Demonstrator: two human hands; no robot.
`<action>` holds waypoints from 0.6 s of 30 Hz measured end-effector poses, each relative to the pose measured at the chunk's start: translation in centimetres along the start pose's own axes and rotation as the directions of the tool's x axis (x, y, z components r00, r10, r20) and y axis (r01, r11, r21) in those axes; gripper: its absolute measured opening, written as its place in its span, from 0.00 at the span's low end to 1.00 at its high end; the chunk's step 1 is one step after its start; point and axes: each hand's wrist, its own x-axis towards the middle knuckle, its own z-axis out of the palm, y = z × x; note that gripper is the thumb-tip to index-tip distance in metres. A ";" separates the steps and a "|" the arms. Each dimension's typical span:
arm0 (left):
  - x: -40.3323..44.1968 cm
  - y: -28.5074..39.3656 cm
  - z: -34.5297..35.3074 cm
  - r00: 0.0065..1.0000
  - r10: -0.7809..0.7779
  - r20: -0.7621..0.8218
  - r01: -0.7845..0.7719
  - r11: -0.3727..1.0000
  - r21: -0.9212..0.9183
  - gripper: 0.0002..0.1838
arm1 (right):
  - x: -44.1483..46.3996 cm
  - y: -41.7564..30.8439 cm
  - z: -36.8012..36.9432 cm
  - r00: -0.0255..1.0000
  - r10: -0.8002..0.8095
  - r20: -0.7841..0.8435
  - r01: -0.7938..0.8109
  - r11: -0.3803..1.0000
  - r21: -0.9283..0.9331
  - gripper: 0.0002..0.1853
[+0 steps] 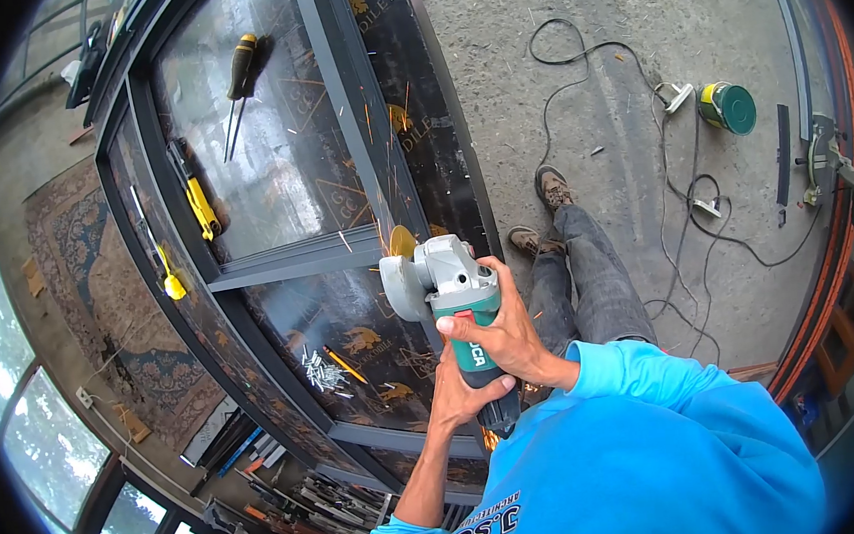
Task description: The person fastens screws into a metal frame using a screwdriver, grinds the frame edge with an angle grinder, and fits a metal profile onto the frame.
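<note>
Blue shirt (652, 450) fills the near edge; just ahead, the left hand (457, 393) and right hand (515, 335) have their fingers wrapped closed around the green angle grinder (476, 353), the right one nearer its head. The tool's long axis points away from the shirt, leaning slightly left, so the disc (402, 240) lies just beyond the fingers, at the grey frame (297, 267) on the tabletop (280, 314)
</note>
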 end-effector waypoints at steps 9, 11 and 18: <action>-0.3 -1.0 0.2 1.000 -0.013 0.003 0.013 1.000 0.022 0.51 | -0.5 0.5 0.0 1.000 0.015 -0.014 -0.015 1.000 -0.007 0.54; -0.5 -0.7 0.4 1.000 -0.012 0.001 0.012 0.999 0.036 0.50 | -0.5 1.2 -0.2 0.998 0.057 -0.020 -0.057 0.998 0.015 0.54; -1.0 -0.6 0.6 0.989 0.142 0.037 -0.146 0.977 0.155 0.47 | -2.4 -0.5 -0.2 0.998 -0.046 -0.041 0.050 0.994 0.096 0.51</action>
